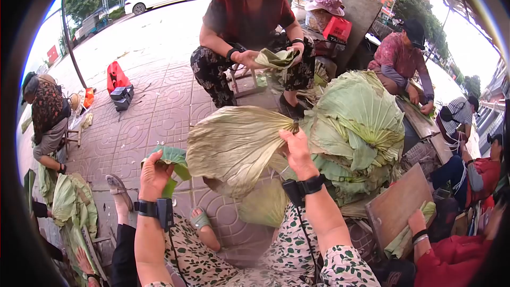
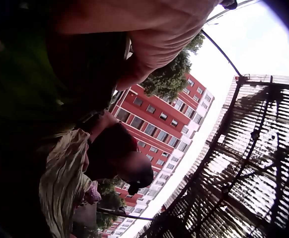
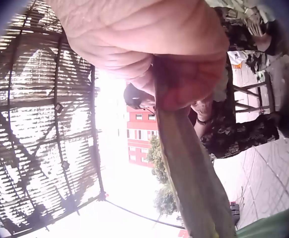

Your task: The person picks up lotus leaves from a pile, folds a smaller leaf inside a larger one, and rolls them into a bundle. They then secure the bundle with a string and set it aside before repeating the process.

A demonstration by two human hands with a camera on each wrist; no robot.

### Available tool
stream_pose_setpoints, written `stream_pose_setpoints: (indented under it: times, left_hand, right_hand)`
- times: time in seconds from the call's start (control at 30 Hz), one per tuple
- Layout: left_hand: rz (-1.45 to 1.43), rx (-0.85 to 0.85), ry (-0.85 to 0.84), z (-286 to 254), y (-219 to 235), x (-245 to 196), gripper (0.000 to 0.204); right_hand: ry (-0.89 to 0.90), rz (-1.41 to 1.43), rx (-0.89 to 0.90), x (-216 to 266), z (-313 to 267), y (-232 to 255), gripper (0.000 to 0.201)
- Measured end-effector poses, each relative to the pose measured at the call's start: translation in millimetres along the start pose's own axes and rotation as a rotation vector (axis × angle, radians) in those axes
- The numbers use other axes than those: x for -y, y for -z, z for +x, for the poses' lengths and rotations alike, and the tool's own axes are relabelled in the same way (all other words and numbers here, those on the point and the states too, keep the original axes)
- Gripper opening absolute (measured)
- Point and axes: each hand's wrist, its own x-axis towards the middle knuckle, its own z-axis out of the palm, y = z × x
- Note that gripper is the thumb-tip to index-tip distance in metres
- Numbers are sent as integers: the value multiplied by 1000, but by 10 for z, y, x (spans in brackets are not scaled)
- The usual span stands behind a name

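My right hand (image 1: 298,151) pinches the gathered stem end of a large dry, yellow-green leaf (image 1: 234,143), which fans out to the left. In the right wrist view, curled fingers of that hand (image 3: 184,74) hold the folded leaf (image 3: 191,168). My left hand (image 1: 155,176) grips a smaller, greener leaf piece (image 1: 177,160) left of the dry leaf. In the left wrist view the left hand (image 2: 154,34) is at the top, with dark green leaf (image 2: 15,94) beside it; its fingertips are hidden there.
A big pile of leaves (image 1: 361,122) stands at the right front. Across from me a seated person (image 1: 247,26) holds a folded leaf (image 1: 276,58). A wooden board (image 1: 399,207) is at the right, more leaves (image 1: 74,202) at the left. Other people sit on both sides.
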Motion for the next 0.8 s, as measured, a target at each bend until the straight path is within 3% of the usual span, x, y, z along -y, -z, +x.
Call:
stream_pose_setpoints:
  times: [0.07,0.13,0.27,0.4,0.5,0.6,0.8]
  left_hand:
    - [13,17,-4,-40,-56,-3,20]
    - [28,34,-9,-69,-72,-17,21]
    - [35,24,9,-74,-46,-20,20]
    - [15,19,9,-4,-5,-5,20]
    - [23,27,16,-26,-48,-2,20]
    - [47,-10,-21,-111,-162,13,19]
    - [57,38,2,-113,-106,-11,18]
  right_hand:
    - [88,-28,17,6,-7,-7,25]
    - [43,248,-4,91,-35,-4,21]
    - [-55,538,28,318,-121,-30,24]
    - [-23,470,28,138,-2,163,23]
    - [-32,70,-10,113,-16,-10,21]
    - [53,-103,-41,-93,60,112,24]
    - [29,308,20,236,-104,-39,22]
